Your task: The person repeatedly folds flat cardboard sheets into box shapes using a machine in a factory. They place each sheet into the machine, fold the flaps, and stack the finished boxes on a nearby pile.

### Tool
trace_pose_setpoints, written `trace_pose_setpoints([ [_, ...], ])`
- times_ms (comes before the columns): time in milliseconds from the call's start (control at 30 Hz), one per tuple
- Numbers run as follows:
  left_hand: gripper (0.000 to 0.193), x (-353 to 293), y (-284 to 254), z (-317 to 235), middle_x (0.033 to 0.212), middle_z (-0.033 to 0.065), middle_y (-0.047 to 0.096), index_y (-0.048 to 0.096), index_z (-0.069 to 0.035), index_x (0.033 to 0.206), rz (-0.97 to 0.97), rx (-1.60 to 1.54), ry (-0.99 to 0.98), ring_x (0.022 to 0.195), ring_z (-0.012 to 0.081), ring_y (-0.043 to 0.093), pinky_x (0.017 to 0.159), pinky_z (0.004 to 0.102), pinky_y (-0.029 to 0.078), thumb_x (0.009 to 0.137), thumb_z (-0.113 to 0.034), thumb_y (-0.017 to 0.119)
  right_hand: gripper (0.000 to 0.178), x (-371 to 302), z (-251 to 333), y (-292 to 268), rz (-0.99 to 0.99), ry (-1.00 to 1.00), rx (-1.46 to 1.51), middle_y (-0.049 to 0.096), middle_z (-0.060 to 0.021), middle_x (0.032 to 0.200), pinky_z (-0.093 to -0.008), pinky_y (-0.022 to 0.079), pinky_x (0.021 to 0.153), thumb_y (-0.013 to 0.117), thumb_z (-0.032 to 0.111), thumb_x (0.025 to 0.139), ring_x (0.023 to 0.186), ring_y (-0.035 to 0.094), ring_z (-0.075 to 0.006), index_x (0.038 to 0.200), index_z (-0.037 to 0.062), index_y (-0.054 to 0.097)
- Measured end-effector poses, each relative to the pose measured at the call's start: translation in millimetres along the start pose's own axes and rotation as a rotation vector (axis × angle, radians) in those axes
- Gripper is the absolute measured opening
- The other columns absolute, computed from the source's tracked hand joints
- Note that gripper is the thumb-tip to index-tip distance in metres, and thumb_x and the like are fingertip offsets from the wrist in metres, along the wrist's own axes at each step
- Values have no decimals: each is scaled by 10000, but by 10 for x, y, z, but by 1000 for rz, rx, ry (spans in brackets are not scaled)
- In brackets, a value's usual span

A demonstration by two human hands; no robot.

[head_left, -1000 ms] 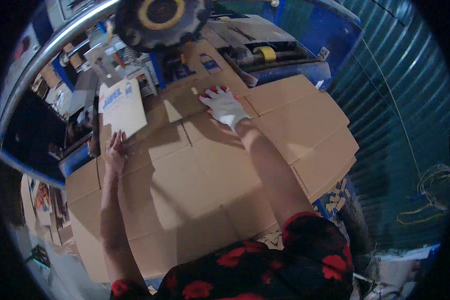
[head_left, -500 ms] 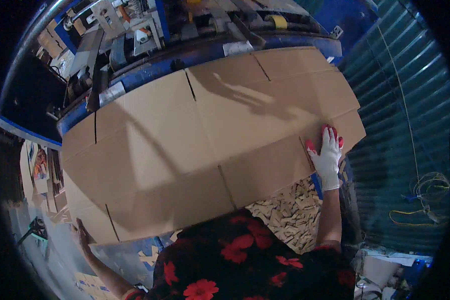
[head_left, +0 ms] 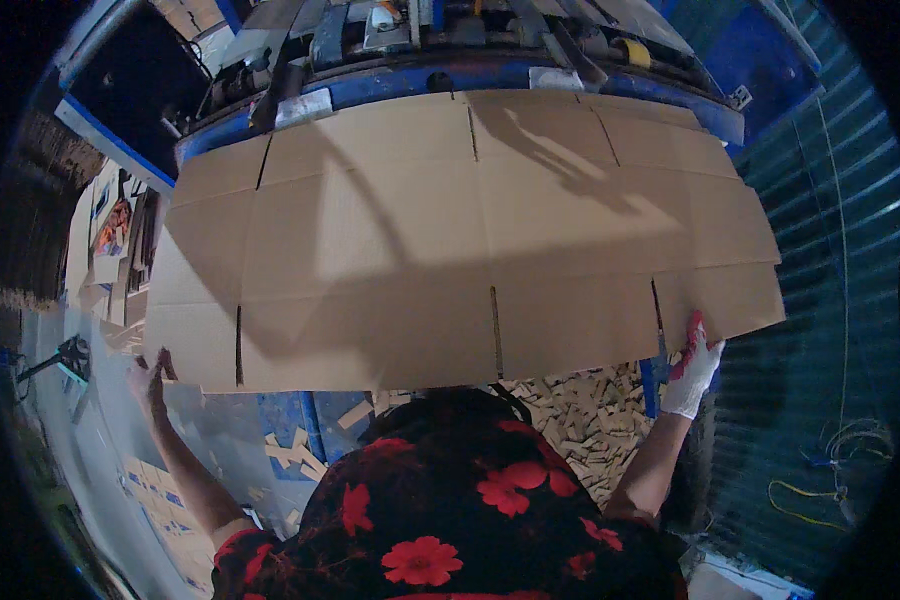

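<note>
A wide, flat brown cardboard box blank point(head_left: 410, 230) stretches across in front of me, creased lengthwise and with dark slots cut into its near and far edges. My left hand point(head_left: 152, 382), bare, grips its near left corner. At the near right edge, my right hand point(head_left: 698, 372) wears a white glove with red fingertips and holds the blank near a slot, partly underneath it. The far edge of the blank lies against the blue machine point(head_left: 390, 88). What supports the blank from below is mostly hidden.
Small cardboard scraps point(head_left: 590, 420) form a heap beneath the near edge, beside a blue frame point(head_left: 295, 435). A corrugated green wall point(head_left: 820, 250) rises on the right, with a yellow cord point(head_left: 805, 507) hanging there. Cardboard pieces point(head_left: 110, 250) stand at the left.
My right hand has slid from lying on top of the blank to gripping its near edge. My view has turned, and the blank sits more level across it.
</note>
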State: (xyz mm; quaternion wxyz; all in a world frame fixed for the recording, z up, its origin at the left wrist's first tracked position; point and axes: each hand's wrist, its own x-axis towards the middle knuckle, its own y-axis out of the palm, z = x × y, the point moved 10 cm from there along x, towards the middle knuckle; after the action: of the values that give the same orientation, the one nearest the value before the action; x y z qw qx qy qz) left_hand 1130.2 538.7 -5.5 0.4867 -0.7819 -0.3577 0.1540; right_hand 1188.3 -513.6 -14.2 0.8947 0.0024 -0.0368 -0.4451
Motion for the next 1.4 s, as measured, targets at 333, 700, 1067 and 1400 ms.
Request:
trace_pose_setpoints([
  [333, 493, -777, 143, -1145, 1244, 96, 538, 489, 4, 1282, 80, -1296, -71, 1182, 216, 461, 1060, 378, 307, 867, -215, 641, 560, -644, 583, 412, 356, -195, -246, 523, -122, 1263, -371, 440, 944, 635, -55, 811, 1130, 526, -246, 1327, 27, 434],
  [700, 691, -2791, 1176, -3499, 1441, 93, 413, 411, -175, 1411, 377, 384, 1126, 1333, 425, 338, 1031, 676, 253, 753, -153, 623, 430, -1554, 734, 1541, 979, -1518, -870, 582, -98, 1086, -569, 443, 896, 700, 56, 652, 1080, 557, -363, 1059, 167, 617],
  [1067, 643, -2832, 1095, -3623, 1397, 101, 458, 458, -159, 1381, 257, 280, 1181, 1286, 440, 393, 1025, 678, 258, 757, -152, 610, 556, -1581, 885, 1534, 940, -1516, -877, 578, -111, 1124, -564, 440, 899, 681, 48, 588, 1065, 549, -373, 1125, 178, 622],
  [1400, 583, -2039, 1369, -3989, 1419, 118, 450, 455, -124, 1388, 108, 81, 1094, 1312, 393, 394, 1091, 544, 268, 817, -96, 567, 569, -911, 506, 2261, 997, -1138, -1018, 548, -110, 1249, -479, 431, 980, 632, -18, 692, 1170, 511, -345, 1222, 177, 570],
])
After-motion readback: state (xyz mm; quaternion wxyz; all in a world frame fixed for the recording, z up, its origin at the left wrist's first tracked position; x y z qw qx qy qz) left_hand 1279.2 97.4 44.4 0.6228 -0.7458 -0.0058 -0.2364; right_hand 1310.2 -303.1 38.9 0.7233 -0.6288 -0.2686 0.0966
